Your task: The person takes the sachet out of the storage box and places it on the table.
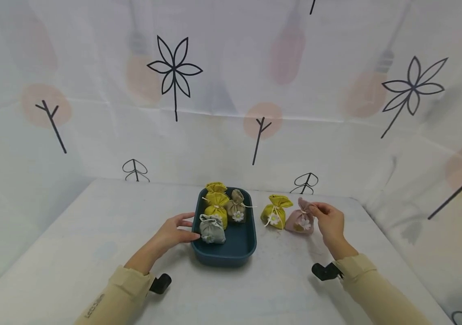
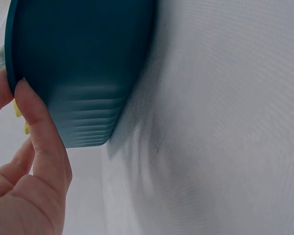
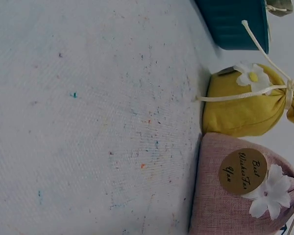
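My left hand (image 1: 174, 231) pinches the left rim of a dark teal plastic bin (image 1: 231, 259); the left wrist view shows thumb and finger at the edge of its ribbed wall (image 2: 88, 105). In the bin are yellow drawstring pouches (image 1: 217, 208), a brown pouch (image 1: 236, 210) and a grey-green pouch (image 1: 212, 230). To the right, my right hand (image 1: 330, 222) pinches the gathered top of a pink pouch (image 1: 299, 221). That pouch (image 3: 230, 191) bears a white flower and a round "Best Wishes For You" tag. The right hand is hidden in the right wrist view.
Another yellow pouch (image 1: 273, 215) with a flower and white cord stands between the bin and the pink pouch. The white tabletop (image 1: 133, 207) carries small coloured specks. Behind it hangs a white printed cloth (image 1: 214, 149) with flower and tree drawings.
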A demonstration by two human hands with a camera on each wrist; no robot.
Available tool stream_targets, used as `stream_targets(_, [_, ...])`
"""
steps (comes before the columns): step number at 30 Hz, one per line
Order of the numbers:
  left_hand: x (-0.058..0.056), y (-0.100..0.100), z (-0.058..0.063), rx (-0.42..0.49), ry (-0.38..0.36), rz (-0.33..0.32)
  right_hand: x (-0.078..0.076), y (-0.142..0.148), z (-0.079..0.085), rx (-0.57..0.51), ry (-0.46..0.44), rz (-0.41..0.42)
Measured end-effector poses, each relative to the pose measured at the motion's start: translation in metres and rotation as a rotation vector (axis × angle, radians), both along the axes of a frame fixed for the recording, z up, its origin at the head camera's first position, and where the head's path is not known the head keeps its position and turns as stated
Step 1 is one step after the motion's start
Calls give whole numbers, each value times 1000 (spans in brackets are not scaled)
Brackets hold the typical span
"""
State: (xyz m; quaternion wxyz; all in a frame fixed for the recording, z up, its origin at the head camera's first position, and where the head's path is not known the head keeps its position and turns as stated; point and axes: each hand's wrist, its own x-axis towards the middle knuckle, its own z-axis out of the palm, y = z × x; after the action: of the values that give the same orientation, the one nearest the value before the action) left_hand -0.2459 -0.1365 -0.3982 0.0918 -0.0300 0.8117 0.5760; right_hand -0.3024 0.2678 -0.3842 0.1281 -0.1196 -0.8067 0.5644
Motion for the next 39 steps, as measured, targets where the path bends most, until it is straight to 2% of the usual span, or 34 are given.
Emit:
stream_targets(10, [-1, 0, -1, -1, -7, 6, -3, 12, -8, 38, -20, 74])
stream_targets(17, [-1, 0, -1, 1, -5, 6, 5, 16, -12, 78, 0, 92])
stream_targets(25, [2, 0, -1, 5, -5, 4, 14, 23, -18, 115, 9, 61])
stream_targets(33, [2, -1, 1, 22, -4, -6, 24, 19, -17, 108, 59, -35])
stream_targets(39, [0, -1, 0, 26, -9, 2, 34, 16, -18, 101, 53, -29])
